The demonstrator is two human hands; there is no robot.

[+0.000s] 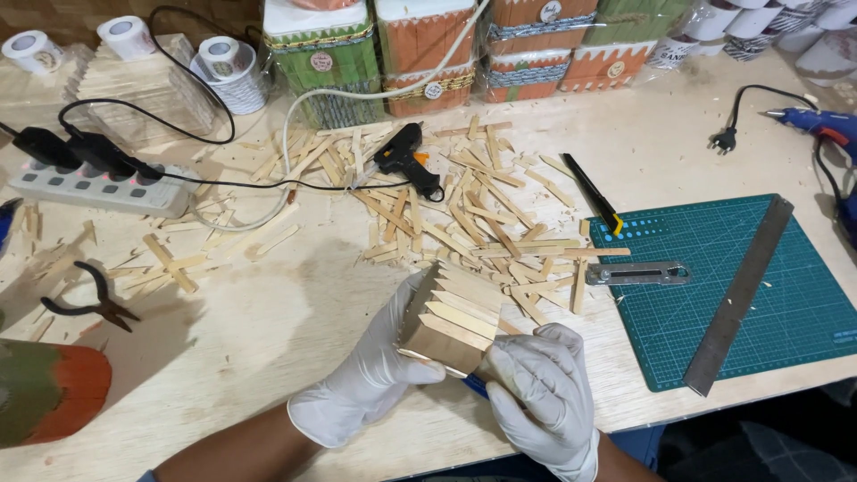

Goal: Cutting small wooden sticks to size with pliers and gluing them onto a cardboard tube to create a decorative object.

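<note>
Down near the front edge of the bench (268, 357), a small stick-built box (451, 317) of flat wooden sticks is held just above the surface, tilted, with its stepped slats facing up. Left hand (370, 370), in a white glove, wraps the box's left side, thumb pressed across the lower front face. Right hand (540, 393), also gloved, is curled closed against the box's lower right corner; a blue tool (476, 386) shows just under it, mostly hidden. Behind the box lies a scattered heap of loose sticks (464, 210), with a black glue gun (406, 161) resting among them. To the right sit a green cutting mat (759, 295), a steel ruler (739, 295) across it and a utility knife (638, 273) at its edge. Pliers (94, 299) lie far left.
</note>
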